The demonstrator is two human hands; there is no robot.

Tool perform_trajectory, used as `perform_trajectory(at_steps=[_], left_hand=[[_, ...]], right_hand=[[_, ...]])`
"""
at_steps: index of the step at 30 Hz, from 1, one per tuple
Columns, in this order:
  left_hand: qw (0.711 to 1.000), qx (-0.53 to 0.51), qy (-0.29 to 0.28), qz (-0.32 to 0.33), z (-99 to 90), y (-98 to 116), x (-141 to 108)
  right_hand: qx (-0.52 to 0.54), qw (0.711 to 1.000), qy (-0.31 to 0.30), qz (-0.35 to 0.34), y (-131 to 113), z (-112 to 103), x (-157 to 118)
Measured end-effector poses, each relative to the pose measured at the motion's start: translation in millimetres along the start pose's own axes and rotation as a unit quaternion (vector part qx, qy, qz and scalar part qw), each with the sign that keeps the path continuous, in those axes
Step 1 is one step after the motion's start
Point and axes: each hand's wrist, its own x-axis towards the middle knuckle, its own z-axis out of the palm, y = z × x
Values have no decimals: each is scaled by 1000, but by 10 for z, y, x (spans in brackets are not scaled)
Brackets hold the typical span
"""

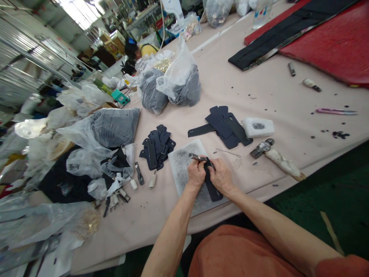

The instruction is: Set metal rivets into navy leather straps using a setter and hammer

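My left hand (pixel 196 174) is closed around a metal hole punch (pixel 197 157), whose top end points left. My right hand (pixel 221 175) pinches the upper end of a dark strip (pixel 212 188) that lies over a speckled white cutting board (pixel 186 163). The punch's lower tip is hidden between the hands. Left of the board is a pile of small dark pieces (pixel 157 146). Beyond the board lie more dark strips (pixel 226 125). To the right are a hammer (pixel 263 147) with a wrapped handle and a white block (pixel 258 127) with a dark patch.
Plastic bags of dark pieces (pixel 184 86) stand at the back left, with another bag (pixel 115 127) nearer. Loose punches (pixel 138 173) lie left. A pink pen (pixel 336 111) and black scraps (pixel 341 135) lie right, near the table edge. A red board (pixel 331 50) is at the far right.
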Motion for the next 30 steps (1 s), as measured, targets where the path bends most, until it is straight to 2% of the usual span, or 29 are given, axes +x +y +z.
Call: perform_trajectory(at_steps=[6,12,22,27,30], left_hand=[[1000,4,-13,26,-19,-12,21],[999,30,26,32,34,-51,-2],[998,50,13,38,38,-63,17],[999,38,6,34,24,-33,20],[999,47,6,25,31,-18,19]], right_hand=[[-2,1000,6,-4,17,15,4],[-16,1000,-11,4,-11,-25,2],[-22,1000,-11,3,-10,-31,-2],[-32,999,-38,-7,-5,-48,4],[-43,997,-61,-29,9,-144,2]])
